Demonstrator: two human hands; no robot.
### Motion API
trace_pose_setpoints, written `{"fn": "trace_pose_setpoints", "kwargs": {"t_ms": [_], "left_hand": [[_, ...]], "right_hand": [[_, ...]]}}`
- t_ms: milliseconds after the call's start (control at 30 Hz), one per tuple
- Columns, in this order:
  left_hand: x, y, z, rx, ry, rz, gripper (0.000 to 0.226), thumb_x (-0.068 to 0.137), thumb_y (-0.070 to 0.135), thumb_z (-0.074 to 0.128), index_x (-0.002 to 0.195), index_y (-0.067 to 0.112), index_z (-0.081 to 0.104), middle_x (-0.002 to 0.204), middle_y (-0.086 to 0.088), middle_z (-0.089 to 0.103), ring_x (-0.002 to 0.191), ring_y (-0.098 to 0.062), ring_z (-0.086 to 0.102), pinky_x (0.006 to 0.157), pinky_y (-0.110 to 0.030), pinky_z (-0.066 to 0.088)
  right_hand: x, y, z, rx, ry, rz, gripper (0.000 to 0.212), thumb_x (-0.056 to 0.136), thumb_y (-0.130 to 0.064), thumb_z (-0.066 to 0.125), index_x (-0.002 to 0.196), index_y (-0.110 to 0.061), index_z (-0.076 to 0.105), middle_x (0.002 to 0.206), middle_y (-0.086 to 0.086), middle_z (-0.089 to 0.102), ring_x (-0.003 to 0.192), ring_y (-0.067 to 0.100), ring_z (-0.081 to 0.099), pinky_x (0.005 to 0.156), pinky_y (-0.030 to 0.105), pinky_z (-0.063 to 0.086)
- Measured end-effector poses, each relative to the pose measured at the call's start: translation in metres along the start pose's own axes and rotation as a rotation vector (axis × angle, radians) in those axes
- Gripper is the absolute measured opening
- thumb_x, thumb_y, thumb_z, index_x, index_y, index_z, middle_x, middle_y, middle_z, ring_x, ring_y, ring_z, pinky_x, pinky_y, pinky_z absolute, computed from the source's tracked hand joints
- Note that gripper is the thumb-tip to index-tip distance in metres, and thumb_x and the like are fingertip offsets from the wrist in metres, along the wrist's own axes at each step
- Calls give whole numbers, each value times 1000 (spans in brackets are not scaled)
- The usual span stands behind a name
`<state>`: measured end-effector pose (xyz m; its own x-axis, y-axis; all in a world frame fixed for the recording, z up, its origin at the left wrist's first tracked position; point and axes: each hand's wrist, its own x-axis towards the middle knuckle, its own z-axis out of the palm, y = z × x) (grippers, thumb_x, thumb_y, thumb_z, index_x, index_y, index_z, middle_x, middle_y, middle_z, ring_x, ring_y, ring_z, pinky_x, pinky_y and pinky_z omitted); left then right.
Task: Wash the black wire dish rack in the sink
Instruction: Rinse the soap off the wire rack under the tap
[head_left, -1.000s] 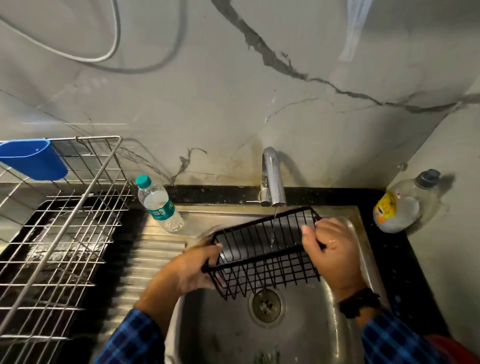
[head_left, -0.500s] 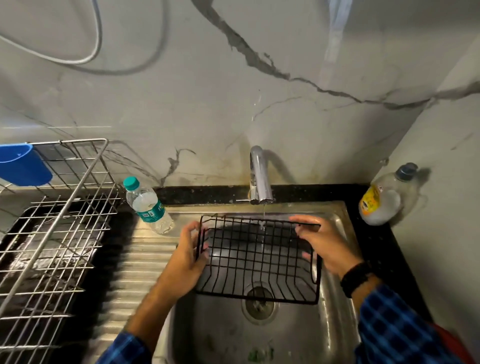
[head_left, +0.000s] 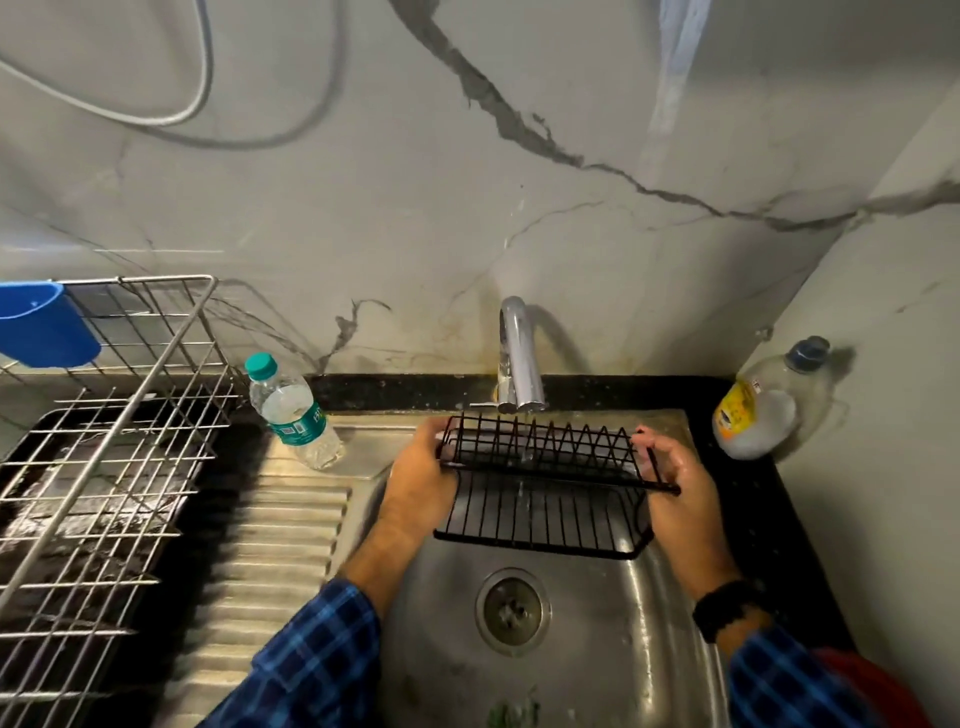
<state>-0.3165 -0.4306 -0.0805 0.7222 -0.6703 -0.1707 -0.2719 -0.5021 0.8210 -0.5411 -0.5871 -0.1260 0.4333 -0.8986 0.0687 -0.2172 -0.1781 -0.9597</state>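
Two hands (head_left: 421, 483) (head_left: 675, 488) grip black wire rack (head_left: 545, 499) over steel sink (head_left: 597, 623).

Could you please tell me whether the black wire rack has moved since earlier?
Yes: the black wire rack has tipped back toward the tap, its near edge now off the drain.

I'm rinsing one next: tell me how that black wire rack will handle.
Probably stiff: the black wire rack holds its shape gripped only at its ends by the left hand and right hand. Likely light, being open wire. Possibly slippery, since water from the tap runs over it.
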Motion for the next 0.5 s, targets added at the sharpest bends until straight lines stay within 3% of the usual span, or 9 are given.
{"fn": "trace_pose_setpoints", "kwargs": {"t_ms": [100,233,300,367,433,500], "left_hand": [[2,20,12,-26,28,81,39,95,9,63,131,21,55,114,5,69,107,-12,65,96,-26,51],[11,47,23,-6,67,169,27,96,11,59,122,21,62,106,11,68,99,-10,65,91,-30,55],[16,64,27,25,56,163,24,93,10,60,111,25,62,97,10,68,89,-10,65,77,-24,54],[16,82,30,15,27,145,19,91,7,60,103,22,60,90,7,67,78,-11,64,63,-20,50],[19,89,34,-42,-6,110,25,91,5,59,113,14,64,97,-4,71,80,-18,67,61,-25,52],[22,85,38,-70,-34,86,29,94,6,57,119,15,65,104,-6,71,80,-15,67,56,-18,49]], "right_hand": [[-7,10,-9,-106,27,69,83,79,23,47,127,-43,60,139,-12,58,132,4,51,112,33,41],[-24,12,-16,13,36,196,72,86,19,50,136,-33,55,132,-11,62,128,6,54,100,25,47],[-33,14,-12,110,45,273,63,89,17,50,137,-23,54,128,-7,63,124,7,56,94,19,47],[-42,20,-4,144,61,326,54,94,13,48,137,-19,55,126,-9,64,121,6,58,102,31,49],[-48,26,2,151,80,359,51,96,9,48,135,-22,56,122,-17,63,120,4,58,104,41,50],[-47,27,1,167,119,374,52,95,12,47,133,-21,57,121,-15,65,118,4,60,96,32,52]]}}
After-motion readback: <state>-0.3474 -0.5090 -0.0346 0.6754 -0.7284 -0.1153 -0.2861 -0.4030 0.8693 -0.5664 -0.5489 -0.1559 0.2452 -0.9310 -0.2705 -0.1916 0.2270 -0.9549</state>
